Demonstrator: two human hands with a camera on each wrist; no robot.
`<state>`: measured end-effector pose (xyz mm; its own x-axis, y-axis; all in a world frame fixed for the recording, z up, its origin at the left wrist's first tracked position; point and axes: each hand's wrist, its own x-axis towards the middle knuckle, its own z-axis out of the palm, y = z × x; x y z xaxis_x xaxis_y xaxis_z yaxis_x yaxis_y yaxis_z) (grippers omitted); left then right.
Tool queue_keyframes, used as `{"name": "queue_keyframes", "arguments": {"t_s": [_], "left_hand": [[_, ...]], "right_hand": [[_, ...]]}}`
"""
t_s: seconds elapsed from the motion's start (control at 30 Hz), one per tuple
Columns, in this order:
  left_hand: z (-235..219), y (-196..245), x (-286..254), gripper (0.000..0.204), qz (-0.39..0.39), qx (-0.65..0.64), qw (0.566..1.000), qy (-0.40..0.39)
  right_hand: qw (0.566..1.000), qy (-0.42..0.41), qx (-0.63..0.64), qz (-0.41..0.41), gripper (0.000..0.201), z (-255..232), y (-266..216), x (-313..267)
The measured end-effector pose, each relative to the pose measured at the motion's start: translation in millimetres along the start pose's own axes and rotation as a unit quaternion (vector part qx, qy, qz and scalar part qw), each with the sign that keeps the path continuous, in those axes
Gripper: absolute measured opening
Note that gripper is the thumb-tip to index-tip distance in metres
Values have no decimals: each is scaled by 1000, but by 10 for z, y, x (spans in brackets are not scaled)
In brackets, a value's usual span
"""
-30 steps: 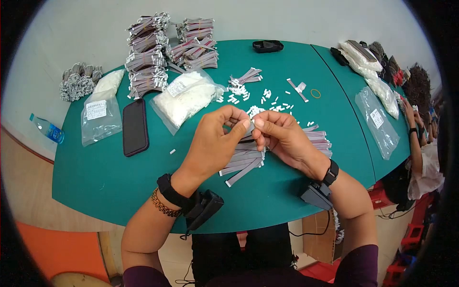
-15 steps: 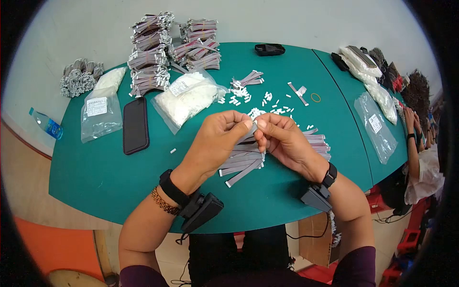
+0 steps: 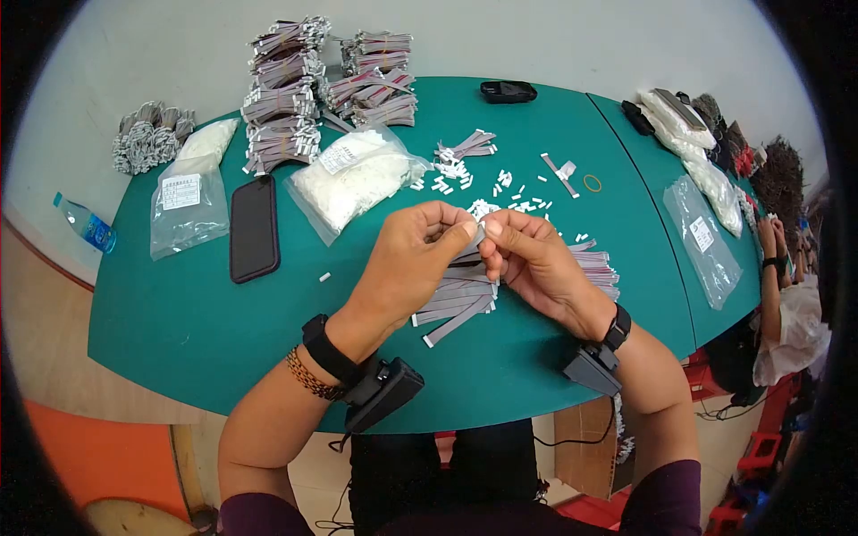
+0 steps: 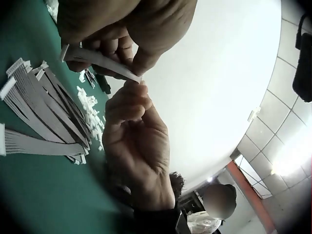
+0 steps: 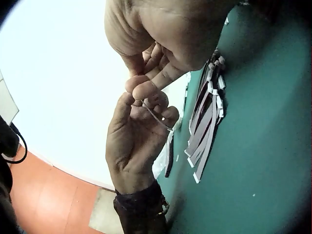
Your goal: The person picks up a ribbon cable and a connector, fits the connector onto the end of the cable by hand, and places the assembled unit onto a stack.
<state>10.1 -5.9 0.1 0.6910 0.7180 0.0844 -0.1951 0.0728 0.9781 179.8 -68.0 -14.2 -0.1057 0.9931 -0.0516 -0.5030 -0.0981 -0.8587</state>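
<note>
Above the green table, my two hands meet fingertip to fingertip. My left hand [image 3: 402, 263] pinches a short grey ribbon cable [image 4: 105, 61] near one end; the cable runs back under its fingers, with a white connector on its other end. At the near end of the cable, my right hand [image 3: 547, 268] pinches a tiny white piece [image 4: 141, 79] between thumb and forefinger, mostly hidden by the fingertips. Below the hands lies a loose pile of grey ribbon cables [image 3: 451, 302] with white ends. Small white connector pieces [image 3: 485, 207] are heaped just behind the fingers.
More ribbon cables [image 3: 594, 268] lie right of the pile. A bag of white pieces [image 3: 353, 179], a phone [image 3: 255, 230] and another bag [image 3: 189, 210] stand left. Bundled cables [image 3: 284, 103] are stacked at the back. A rubber band [image 3: 593, 183] lies right; another person's hands [image 3: 773, 237] are farther right.
Both hands keep the same pinch, with only slight finger movement at the cable's end. The head view has shifted a little.
</note>
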Motion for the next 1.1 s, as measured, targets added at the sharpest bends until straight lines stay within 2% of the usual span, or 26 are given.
{"name": "queue_keyframes", "arguments": {"t_s": [0.23,0.43,0.73,0.93,1.1], "left_hand": [[5,-25,11,15,27,13,1000,7],[-21,-31,18,16,58,131,989,34],[-45,-14,27,16,35,96,995,18],[-51,19,24,16,35,141,989,17],[-53,22,20,16,37,147,988,14]], "right_hand": [[1000,3,3,-1,16,-2,3,1],[1000,2,-1,2,15,-9,8,3],[999,13,-35,-1,15,21,-12,-12],[995,33,-92,-34,15,40,-17,-14],[996,31,-74,-29,15,53,-14,-17]]}}
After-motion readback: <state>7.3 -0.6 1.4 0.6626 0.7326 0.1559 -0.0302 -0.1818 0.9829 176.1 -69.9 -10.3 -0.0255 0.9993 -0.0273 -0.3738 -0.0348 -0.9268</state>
